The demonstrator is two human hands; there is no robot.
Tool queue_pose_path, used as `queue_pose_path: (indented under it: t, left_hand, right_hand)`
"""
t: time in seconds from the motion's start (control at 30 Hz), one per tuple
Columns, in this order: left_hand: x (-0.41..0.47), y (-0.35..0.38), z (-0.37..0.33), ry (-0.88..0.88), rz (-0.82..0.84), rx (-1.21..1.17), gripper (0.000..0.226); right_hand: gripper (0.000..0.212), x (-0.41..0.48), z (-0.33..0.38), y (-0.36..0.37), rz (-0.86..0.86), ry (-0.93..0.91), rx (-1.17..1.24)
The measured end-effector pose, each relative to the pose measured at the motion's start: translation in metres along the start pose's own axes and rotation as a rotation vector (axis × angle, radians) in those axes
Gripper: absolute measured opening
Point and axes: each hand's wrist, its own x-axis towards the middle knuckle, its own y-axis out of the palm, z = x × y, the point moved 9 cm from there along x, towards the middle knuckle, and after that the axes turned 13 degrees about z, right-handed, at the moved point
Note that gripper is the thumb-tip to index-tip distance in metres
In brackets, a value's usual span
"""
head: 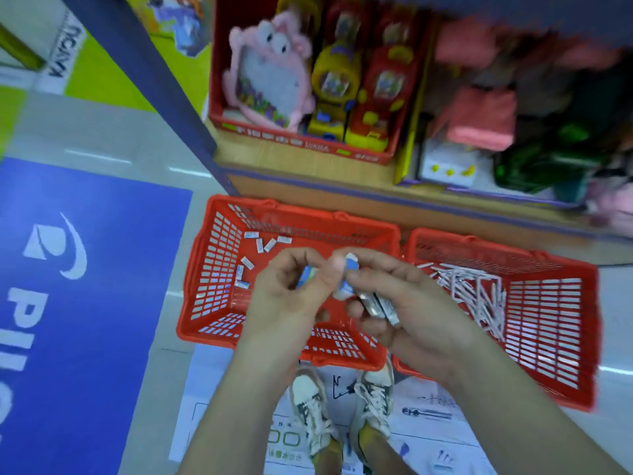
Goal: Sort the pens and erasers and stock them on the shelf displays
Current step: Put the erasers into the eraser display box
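Gripping erasers point(350, 262) over red basket point(213, 262) at 6 o'clock, left hand point(284, 298) & right hand point(414, 303) met; right's crowded stack risked slipping.

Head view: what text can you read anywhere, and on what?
"PIL", then cut off: blue floor mat.
Too blurred to read: white sign.
Too blurred: red display box label.
Too blurred: floor sheet.
Too small: erasers.
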Motion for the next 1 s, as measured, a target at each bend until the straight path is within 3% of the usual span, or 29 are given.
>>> queue_pose_path:
  t: [0.23, 0.4, 0.6, 0.73, 0.8, 0.9, 1.0]
  left_hand:
    - [-0.034, 0.062, -0.090, 0.156, 0.113, 0.226, 0.025]
    - [-0.042, 0.107, -0.129, 0.191, 0.083, 0.171, 0.016]
    - [-0.044, 0.194, -0.150, 0.174, 0.127, 0.148, 0.024]
    - [-0.043, 0.268, -0.174, 0.252, 0.150, 0.376, 0.025]
    - [-0.039, 0.307, -0.179, 0.257, 0.154, 0.464, 0.032]
    - [-0.030, 0.362, -0.178, 0.271, 0.148, 0.547, 0.024]
    - [-0.021, 0.413, -0.174, 0.259, 0.155, 0.448, 0.015]
  right_hand:
    - [0.021, -0.077, 0.073, 0.014, -0.126, -0.133, -0.100]
    - [0.033, -0.129, 0.128, 0.008, -0.194, -0.247, -0.173]
    - [0.030, -0.188, 0.181, -0.020, -0.237, -0.421, -0.104]
    - [0.016, -0.244, 0.230, -0.061, -0.359, -0.564, -0.373]
    - [0.010, -0.275, 0.260, -0.076, -0.405, -0.650, -0.663]
    - [0.014, -0.312, 0.291, -0.102, -0.499, -0.699, -1.067]
    - [0.018, -0.347, 0.317, -0.137, -0.527, -0.724, -1.080]
